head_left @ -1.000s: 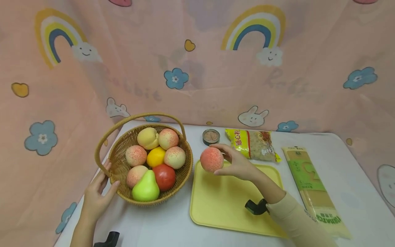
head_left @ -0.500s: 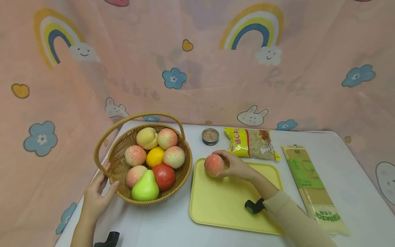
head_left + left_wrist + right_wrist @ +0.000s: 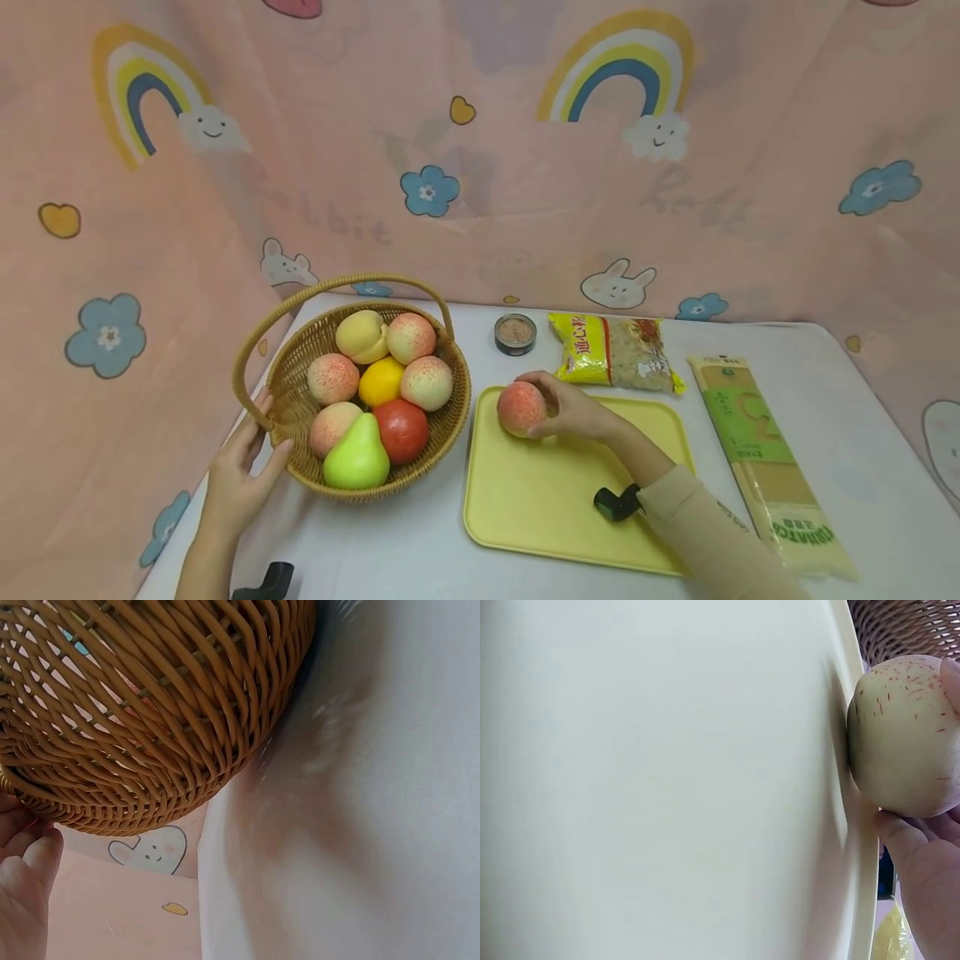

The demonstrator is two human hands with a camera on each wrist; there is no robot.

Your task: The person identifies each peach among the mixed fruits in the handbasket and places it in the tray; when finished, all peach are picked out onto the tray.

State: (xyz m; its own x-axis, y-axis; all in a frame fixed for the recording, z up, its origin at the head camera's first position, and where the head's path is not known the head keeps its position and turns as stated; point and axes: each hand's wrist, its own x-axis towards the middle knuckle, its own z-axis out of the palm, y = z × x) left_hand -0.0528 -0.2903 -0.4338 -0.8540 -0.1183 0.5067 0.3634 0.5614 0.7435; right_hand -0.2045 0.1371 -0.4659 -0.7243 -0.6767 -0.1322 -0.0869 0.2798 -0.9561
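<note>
My left hand grips the left rim of a wicker basket, by the foot of its arched handle. In the left wrist view the thumb and fingers show at the weave of the basket, which tilts. Inside lie a green pear, a red apple, a yellow fruit and several peaches. Over on the right, my right hand holds a pinkish peach at the far left corner of the yellow tray. The right wrist view shows the peach against the tray's edge.
Behind the tray stand a small round tin and a yellow bag of pasta. A long flat noodle packet lies to the right. A patterned pink cloth hangs at the back and sides of the white table.
My right hand has lowered the peach from above the tray's far left corner down to the tray. My left hand and the basket have stayed in place.
</note>
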